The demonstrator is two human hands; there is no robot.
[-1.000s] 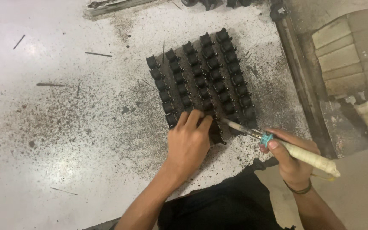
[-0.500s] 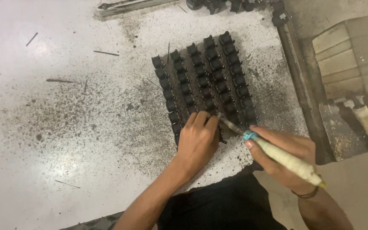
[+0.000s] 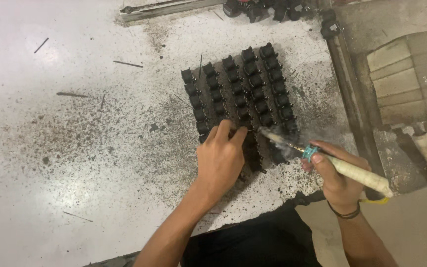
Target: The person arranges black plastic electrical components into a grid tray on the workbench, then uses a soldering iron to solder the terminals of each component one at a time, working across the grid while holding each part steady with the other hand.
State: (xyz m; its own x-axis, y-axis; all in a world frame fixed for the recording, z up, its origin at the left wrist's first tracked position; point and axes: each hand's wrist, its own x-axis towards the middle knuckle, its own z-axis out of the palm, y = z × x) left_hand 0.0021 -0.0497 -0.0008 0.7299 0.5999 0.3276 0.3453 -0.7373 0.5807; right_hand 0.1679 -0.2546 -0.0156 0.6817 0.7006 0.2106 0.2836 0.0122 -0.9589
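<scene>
1. Both arms are bare right down to the wrists, no sleeves and no gloves anywhere.
2. The left hand (image 3: 221, 160) has nothing on it, no ring, watch or band that I can spot.
3. The right hand (image 3: 337, 180) has a thin dark band around the wrist.
4. Dark, pretty much black clothing shows at the bottom edge between the arms.

We see black switch parts (image 3: 245, 94) in rows, white tabletop (image 3: 50, 148) speckled with dark soot, soldering iron (image 3: 332, 163) with cream handle, teal collar.
</scene>
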